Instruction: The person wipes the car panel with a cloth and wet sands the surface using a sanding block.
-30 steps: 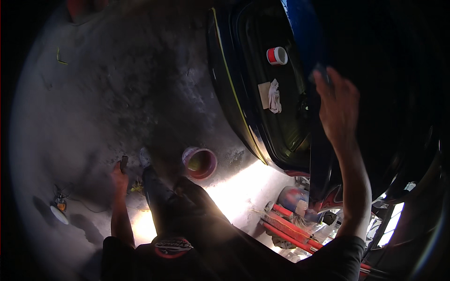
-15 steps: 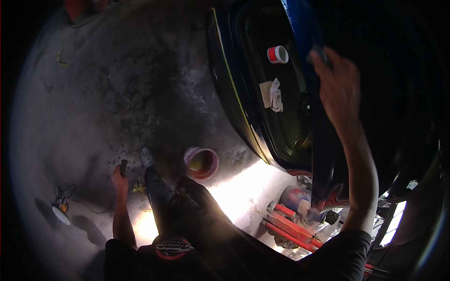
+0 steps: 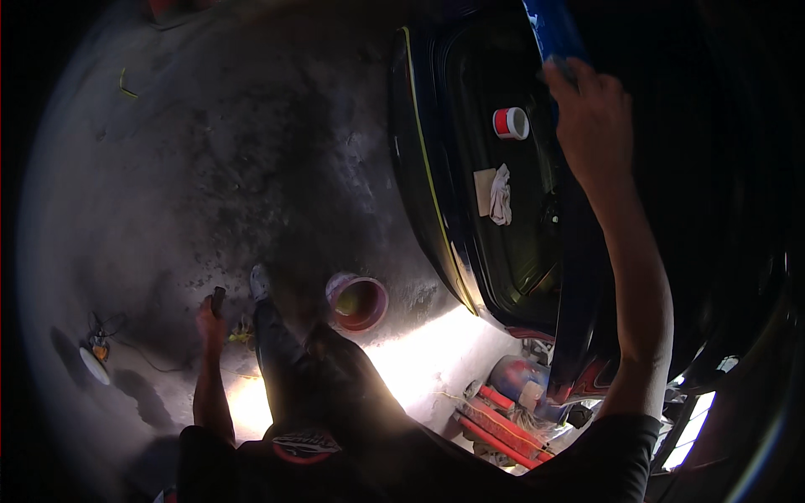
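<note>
My right hand (image 3: 594, 126) is raised at the far right, against the blue edge (image 3: 553, 32) of a dark car's raised panel. Its fingers close around a small greyish pad (image 3: 563, 70), mostly hidden by them. Low at my left side, my left hand (image 3: 209, 323) grips a small dark block-shaped thing (image 3: 218, 300) whose kind I cannot make out. Inside the car's open compartment are a white tub with a red label (image 3: 510, 123), a crumpled white cloth (image 3: 501, 197) and a tan sheet (image 3: 483, 189).
A pinkish bucket (image 3: 381, 306) holding liquid stands on the floor ahead of my legs. At left lie a lamp (image 3: 94, 365) and its cord. Yellow tape (image 3: 430, 184) runs along the car's edge. Red-barred equipment (image 3: 495, 427) sits at lower right, beside bright light on the floor.
My right hand has moved up and slightly left along the blue panel, still holding the pad. My left hand keeps its block and stays low. The view has shifted a little.
</note>
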A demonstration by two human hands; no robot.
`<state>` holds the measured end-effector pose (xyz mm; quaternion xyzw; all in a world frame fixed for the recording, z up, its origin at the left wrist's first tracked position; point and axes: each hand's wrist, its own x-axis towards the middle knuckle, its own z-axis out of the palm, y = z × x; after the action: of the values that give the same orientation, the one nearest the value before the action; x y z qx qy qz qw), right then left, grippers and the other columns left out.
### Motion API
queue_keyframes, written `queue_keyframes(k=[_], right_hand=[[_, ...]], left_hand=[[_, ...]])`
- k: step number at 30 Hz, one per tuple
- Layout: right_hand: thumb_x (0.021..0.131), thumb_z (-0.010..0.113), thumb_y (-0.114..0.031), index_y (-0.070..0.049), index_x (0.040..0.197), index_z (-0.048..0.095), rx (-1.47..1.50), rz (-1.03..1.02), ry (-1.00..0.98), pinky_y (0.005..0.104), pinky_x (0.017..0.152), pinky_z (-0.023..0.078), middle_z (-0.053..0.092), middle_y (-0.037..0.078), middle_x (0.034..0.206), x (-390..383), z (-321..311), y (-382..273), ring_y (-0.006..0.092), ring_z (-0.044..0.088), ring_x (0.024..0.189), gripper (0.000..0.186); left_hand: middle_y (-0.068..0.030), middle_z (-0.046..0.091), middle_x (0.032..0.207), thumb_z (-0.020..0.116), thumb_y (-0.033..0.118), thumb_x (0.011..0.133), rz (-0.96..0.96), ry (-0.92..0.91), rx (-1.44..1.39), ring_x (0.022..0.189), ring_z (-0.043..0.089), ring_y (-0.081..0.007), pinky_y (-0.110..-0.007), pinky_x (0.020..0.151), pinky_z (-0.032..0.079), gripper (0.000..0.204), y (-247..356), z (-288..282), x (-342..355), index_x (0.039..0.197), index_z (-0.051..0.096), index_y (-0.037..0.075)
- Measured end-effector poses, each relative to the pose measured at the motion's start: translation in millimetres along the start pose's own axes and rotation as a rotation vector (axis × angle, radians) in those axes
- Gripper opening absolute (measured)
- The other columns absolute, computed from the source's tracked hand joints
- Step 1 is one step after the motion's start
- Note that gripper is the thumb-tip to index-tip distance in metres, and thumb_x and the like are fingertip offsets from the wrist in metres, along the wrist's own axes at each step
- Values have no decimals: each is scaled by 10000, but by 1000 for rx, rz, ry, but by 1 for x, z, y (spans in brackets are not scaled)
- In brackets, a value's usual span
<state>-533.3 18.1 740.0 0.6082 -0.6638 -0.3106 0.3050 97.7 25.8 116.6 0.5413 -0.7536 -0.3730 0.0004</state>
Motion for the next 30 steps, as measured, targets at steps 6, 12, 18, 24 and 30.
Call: queue_keyframes(k=[6, 12, 18, 24, 30], right_hand=[[926, 717, -81, -187, 1403, 690, 88, 20, 20, 471, 947, 532, 668, 59, 1342, -40, -9, -6, 300, 636, 1112, 490], [924, 689, -57, -183, 1389, 701, -25, -4, 63, 468, 925, 532, 695, 68, 1265, 20, 4, -2, 289, 640, 1045, 482], [916, 705, -71, -183, 1428, 687, 8, 4, -67, 465, 943, 523, 679, 92, 1325, -7, -21, -13, 285, 630, 1060, 524], [944, 676, -56, -181, 1363, 724, 23, -46, 9, 455, 943, 524, 664, 68, 1341, -1, 2, -4, 294, 632, 1084, 439], [893, 707, -40, -211, 1397, 714, 96, -23, 74, 469, 930, 533, 689, 53, 1307, -28, 31, 8, 295, 637, 1059, 533]], left_hand=[[-290, 735, 1119, 628, -53, 899, 64, 62, -22, 1028, 701, -513, -567, 887, 560, 373, -1, 0, 4, 1264, 692, -7], [-286, 729, 1134, 616, -63, 902, -4, -18, -12, 1062, 688, -492, -569, 896, 550, 366, -3, 1, 4, 1258, 682, -9], [-276, 727, 1101, 637, -49, 894, 70, 97, -32, 1023, 680, -505, -576, 882, 546, 362, -9, -1, 3, 1250, 686, -6], [-273, 725, 1164, 629, -59, 900, 8, -20, -1, 1060, 682, -508, -553, 909, 551, 411, -15, -4, 0, 1303, 671, 6], [-273, 725, 1191, 652, -51, 897, 62, 77, -15, 1099, 692, -501, -557, 916, 553, 439, -19, -2, 3, 1332, 661, 8]])
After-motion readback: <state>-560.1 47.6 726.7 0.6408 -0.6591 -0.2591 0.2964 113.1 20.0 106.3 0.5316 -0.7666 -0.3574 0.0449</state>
